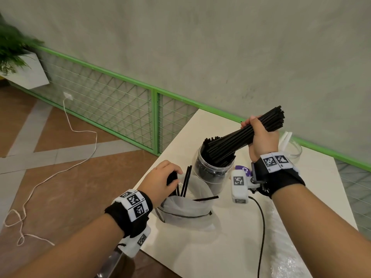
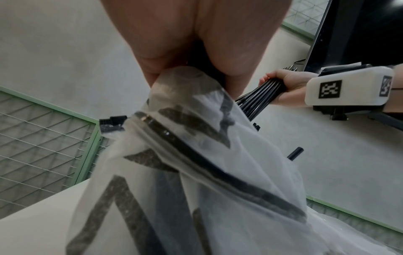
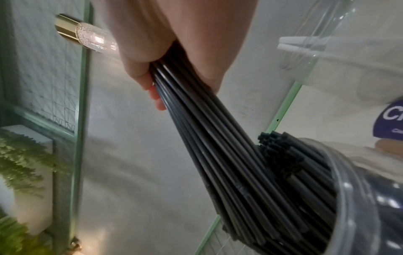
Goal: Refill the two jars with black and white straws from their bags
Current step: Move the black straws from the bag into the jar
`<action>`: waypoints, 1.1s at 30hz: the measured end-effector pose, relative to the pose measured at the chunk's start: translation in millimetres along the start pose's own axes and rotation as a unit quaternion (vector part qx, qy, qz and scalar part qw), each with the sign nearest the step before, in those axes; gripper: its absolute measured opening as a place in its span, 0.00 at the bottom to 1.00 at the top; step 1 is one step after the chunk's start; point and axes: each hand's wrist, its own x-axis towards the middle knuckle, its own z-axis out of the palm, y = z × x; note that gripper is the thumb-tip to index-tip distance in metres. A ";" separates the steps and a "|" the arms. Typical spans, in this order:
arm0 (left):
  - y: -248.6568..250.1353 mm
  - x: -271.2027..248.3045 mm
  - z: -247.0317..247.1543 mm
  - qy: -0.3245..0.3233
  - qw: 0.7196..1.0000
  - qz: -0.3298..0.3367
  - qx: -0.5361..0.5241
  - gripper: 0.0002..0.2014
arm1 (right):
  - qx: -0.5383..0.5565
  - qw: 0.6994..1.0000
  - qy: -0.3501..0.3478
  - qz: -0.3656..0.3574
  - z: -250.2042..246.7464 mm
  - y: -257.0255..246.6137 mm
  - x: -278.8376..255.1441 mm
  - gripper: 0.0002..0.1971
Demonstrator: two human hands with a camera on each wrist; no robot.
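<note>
While our right hand (image 1: 261,137) curls tightly round a thick bundle of black straws (image 1: 249,133), the bundle slants with its lower ends inside the clear plastic jar (image 1: 210,169) and its upper ends pointing toward two o'clock. That jar stands upright near the middle of the white table (image 1: 200,247), already dark with black straws, and in the right wrist view the bundle (image 3: 218,138) fans from our fist (image 3: 174,43) down into the jar's mouth (image 3: 348,189).

At seven o'clock from the jar, just beside it, our left hand (image 1: 160,179) pinches the top of the translucent bag (image 1: 184,205) together with a few loose black straws (image 1: 185,183) that stick up out of it; one more straw lies across the bag's mouth pointing toward three o'clock. From the left wrist camera we see our fingers (image 2: 152,51) closed on the gathered film of the bag (image 2: 196,172).

At two o'clock from the black jar, behind our right wrist, the second clear jar (image 1: 295,145) holds a few white straws (image 1: 285,137). A purple label (image 1: 244,169) shows between the black jar and our right wrist.
</note>
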 end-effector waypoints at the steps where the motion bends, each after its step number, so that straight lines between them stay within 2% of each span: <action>1: -0.5 -0.1 -0.2 0.002 1.000 0.000 0.000 0.09 | 0.000 1.000 -0.001 0.000 -0.2 0.0 -0.6 0.09; 8: -2.0 -0.4 0.3 0.002 1.000 0.000 -0.003 0.09 | 0.045 0.999 -0.027 0.005 -3.9 -7.1 -4.0 0.10; 17: -2.8 -2.0 0.9 0.000 1.000 -0.002 -0.003 0.09 | -0.020 1.000 0.004 -0.001 -12.7 11.7 7.3 0.07; 22: -3.0 -1.9 1.6 0.003 1.000 -0.003 -0.002 0.08 | -0.135 0.989 -0.063 0.017 -10.8 32.4 -1.1 0.07; 25: -3.1 -1.4 1.5 0.000 1.000 -0.004 0.000 0.08 | -0.236 0.961 -0.138 0.043 -10.7 49.3 -10.1 0.03; 27: -3.1 -1.6 1.7 0.001 1.000 -0.006 -0.002 0.08 | -0.273 0.948 -0.152 0.061 -10.9 54.2 -13.3 0.17; 29: -2.5 -2.1 1.7 0.004 1.000 -0.007 -0.002 0.08 | -0.234 0.958 -0.155 0.057 -7.7 52.1 -15.9 0.26; 31: -2.7 -2.7 2.0 0.008 1.000 -0.007 -0.004 0.08 | -0.178 0.972 -0.148 0.052 -3.3 45.5 -16.7 0.27; 33: -2.9 -3.1 2.2 0.007 1.000 -0.006 -0.005 0.09 | -0.180 0.972 -0.148 0.034 1.4 39.2 -15.3 0.22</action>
